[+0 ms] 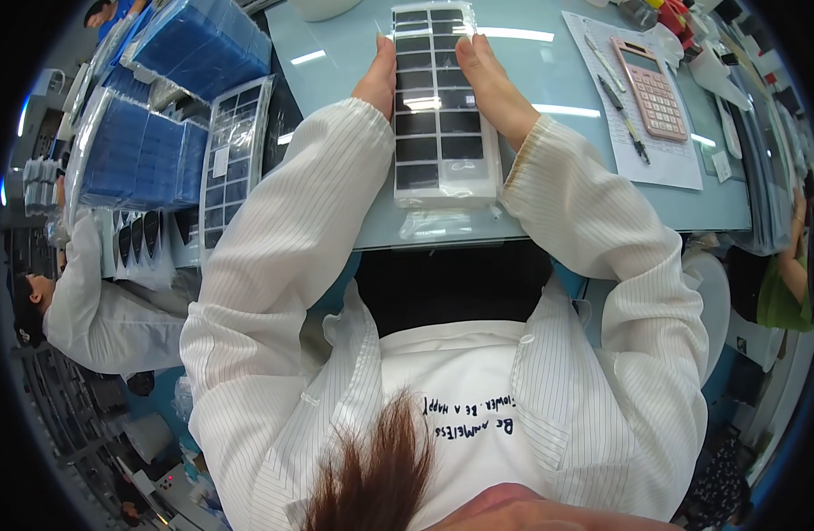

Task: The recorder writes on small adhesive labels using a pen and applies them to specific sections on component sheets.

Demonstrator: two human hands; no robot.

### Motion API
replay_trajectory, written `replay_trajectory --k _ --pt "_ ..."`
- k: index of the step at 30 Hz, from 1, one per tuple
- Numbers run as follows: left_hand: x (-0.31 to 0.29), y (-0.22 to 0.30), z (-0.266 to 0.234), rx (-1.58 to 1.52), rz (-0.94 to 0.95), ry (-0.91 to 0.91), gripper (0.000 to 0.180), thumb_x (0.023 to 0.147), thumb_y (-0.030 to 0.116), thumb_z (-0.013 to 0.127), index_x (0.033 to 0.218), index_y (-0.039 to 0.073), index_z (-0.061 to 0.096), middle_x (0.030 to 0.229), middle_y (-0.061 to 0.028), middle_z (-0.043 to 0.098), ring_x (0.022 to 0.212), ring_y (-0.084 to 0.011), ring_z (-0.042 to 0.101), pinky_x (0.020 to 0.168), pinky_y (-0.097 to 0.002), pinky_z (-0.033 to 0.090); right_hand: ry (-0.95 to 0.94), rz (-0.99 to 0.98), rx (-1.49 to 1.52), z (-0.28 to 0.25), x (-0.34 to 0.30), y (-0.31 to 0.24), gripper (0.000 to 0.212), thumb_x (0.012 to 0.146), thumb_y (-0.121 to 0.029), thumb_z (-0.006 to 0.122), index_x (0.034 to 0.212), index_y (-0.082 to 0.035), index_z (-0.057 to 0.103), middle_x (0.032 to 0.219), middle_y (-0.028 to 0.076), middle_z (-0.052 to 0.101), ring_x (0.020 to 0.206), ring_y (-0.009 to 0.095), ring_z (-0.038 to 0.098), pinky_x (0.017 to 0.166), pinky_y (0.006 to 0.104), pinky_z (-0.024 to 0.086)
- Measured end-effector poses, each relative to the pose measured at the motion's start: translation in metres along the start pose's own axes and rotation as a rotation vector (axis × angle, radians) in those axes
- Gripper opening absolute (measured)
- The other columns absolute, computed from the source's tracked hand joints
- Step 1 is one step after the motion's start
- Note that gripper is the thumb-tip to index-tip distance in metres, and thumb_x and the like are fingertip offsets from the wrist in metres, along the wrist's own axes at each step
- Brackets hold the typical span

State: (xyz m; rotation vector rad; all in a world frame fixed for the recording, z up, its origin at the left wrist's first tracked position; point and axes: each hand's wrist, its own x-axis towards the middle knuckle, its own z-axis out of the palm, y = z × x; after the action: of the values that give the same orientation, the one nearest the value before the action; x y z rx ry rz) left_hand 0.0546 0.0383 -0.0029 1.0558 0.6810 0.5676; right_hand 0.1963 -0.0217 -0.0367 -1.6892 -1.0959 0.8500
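A long white tray pack lies lengthwise before me on the glass-topped table. Dark rectangular pieces fill its two columns of compartments, and clear plastic film covers it, bunched at the near end. My left hand presses against the pack's left side near the far end, its fingers mostly hidden behind the edge. From the right, my right hand grips the opposite side, with the thumb up by the rim. Between them the two hands clasp the pack.
At left are stacked blue wrapped packs and another film-covered tray. On the right, a pink calculator and pens lie on a paper sheet. A co-worker in white sits at left; another person's arm shows far right.
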Motion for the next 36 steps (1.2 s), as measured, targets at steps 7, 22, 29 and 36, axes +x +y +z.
replay_trajectory --k 7,22,29,36 --pt "-0.010 -0.010 -0.022 0.538 0.155 0.123 0.082 0.084 0.057 0.052 0.145 0.011 0.023 0.153 -0.0127 0.016 0.139 -0.0308 0.021 0.111 -0.0407 0.023 0.065 0.021 0.136 -0.013 -0.023 -0.008 0.103 0.078 -0.077 0.044 0.149 -0.009 0.014 0.154 0.014 0.016 0.142 0.030 0.015 0.113 0.0415 0.015" --pt "-0.097 -0.026 -0.039 1.225 0.463 -0.062 0.069 0.066 0.019 0.083 0.129 0.014 0.055 0.141 -0.0198 0.039 0.127 -0.0377 0.044 0.099 -0.0449 0.043 -0.116 -0.556 -0.472 -0.035 -0.108 -0.002 0.070 0.062 -0.020 0.082 0.124 -0.004 0.055 0.142 0.018 0.039 0.130 0.035 0.039 0.103 0.0418 0.037" --pt "-0.104 -0.025 -0.035 1.194 0.425 -0.005 0.058 0.072 0.014 0.077 0.126 0.011 0.058 0.139 -0.0192 0.043 0.125 -0.0365 0.046 0.099 -0.0449 0.043 -0.115 -0.596 -0.528 -0.038 -0.116 -0.013 0.071 0.065 -0.025 0.081 0.126 -0.005 0.053 0.142 0.019 0.038 0.132 0.037 0.036 0.105 0.0455 0.034" --pt "-0.130 0.001 -0.064 1.224 0.568 0.052 0.047 0.075 0.006 0.073 0.120 0.007 0.061 0.137 -0.0199 0.045 0.122 -0.0365 0.048 0.094 -0.0415 0.047 -0.162 -1.071 -1.274 -0.050 -0.146 0.008 0.058 0.079 -0.016 0.070 0.132 -0.025 0.049 0.143 0.012 0.039 0.134 0.028 0.034 0.113 0.0483 0.023"
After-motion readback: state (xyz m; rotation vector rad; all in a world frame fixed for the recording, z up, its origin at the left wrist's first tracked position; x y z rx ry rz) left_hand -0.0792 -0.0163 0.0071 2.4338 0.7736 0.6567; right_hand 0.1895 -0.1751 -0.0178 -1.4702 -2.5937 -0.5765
